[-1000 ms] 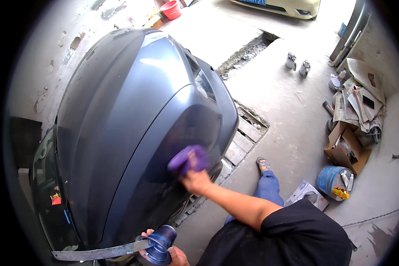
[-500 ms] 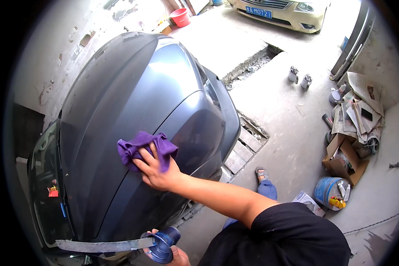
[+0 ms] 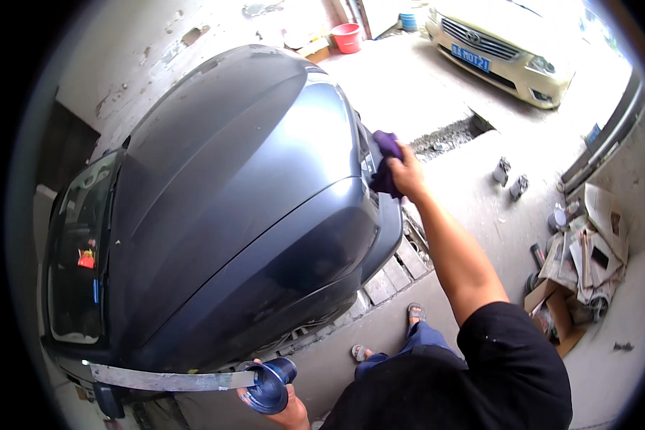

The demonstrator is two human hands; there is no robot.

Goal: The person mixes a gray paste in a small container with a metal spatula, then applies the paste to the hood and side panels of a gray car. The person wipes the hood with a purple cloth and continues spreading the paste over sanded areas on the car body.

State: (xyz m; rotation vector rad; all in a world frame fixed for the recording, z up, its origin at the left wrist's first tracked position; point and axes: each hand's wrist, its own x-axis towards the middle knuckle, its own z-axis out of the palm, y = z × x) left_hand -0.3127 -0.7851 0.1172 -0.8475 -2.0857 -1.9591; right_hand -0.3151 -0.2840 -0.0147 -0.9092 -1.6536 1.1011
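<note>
A dark grey-blue car (image 3: 208,179) fills the left half of the view, its hood seen from the side and above. My right hand (image 3: 408,172) grips a crumpled purple cloth (image 3: 384,143) at the car's front corner, beside the headlight. At the bottom, my left hand (image 3: 288,410) is closed on a dark blue cup (image 3: 272,383), out of which a long flat smeared metal strip (image 3: 172,379) reaches leftward along the car's lower side.
A cream car (image 3: 516,64) stands beyond a rubble-filled pit (image 3: 455,140). A red bucket (image 3: 347,37) is at the far wall. Two metal cups (image 3: 510,178) stand on the floor; newspapers (image 3: 588,251) and a cardboard box (image 3: 552,315) lie along the right wall, below a door frame (image 3: 602,129).
My right hand with the purple cloth has moved from the middle of the hood out to the front corner, rightward and away from me. My view has shifted, showing more of the cream car.
</note>
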